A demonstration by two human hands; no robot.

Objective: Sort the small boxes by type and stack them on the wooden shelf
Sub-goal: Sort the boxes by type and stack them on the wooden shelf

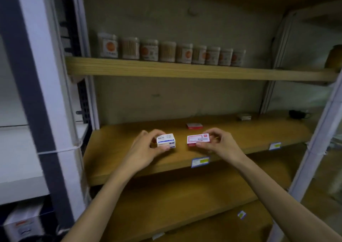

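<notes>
Sorting has barely begun: left hand [146, 149] pinches a blue-white box [166, 140], right hand [218, 142] pinches a red box [198, 140]; another red box [194, 126] lies mid-shelf [114, 154], unstacked.

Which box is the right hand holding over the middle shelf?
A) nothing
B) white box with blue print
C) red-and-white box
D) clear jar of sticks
C: the right hand grips the red-and-white box by its edges, while the white box with blue print sits in the left hand.
</notes>
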